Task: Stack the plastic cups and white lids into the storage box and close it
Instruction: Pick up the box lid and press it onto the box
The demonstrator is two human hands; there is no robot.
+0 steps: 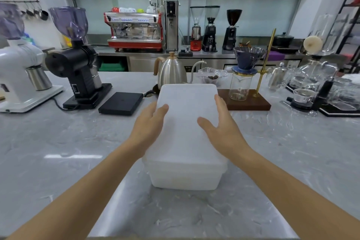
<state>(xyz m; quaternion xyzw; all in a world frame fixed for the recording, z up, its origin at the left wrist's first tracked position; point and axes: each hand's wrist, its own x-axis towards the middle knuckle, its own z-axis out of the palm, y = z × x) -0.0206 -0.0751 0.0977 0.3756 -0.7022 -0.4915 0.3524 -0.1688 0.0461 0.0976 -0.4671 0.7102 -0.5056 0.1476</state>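
Observation:
A translucent white storage box (185, 178) stands on the grey marble counter in front of me, with its white lid (187, 103) lying flat on top. My left hand (150, 124) lies over the lid's left edge, fingers straight, thumb on the lid surface. My right hand (220, 124) is over the lid's right side, fingers straight and spread. I cannot tell whether the palms press the lid or hover just above it. No plastic cups or small lids are visible; the box's contents are hidden.
Behind the box stand a steel gooseneck kettle (171, 70), a black scale (121, 103) and a pour-over stand (249, 101) on a wooden base. Two grinders (78, 68) sit at the left, glassware (319, 87) at the right. An espresso machine (135, 30) is on the back counter.

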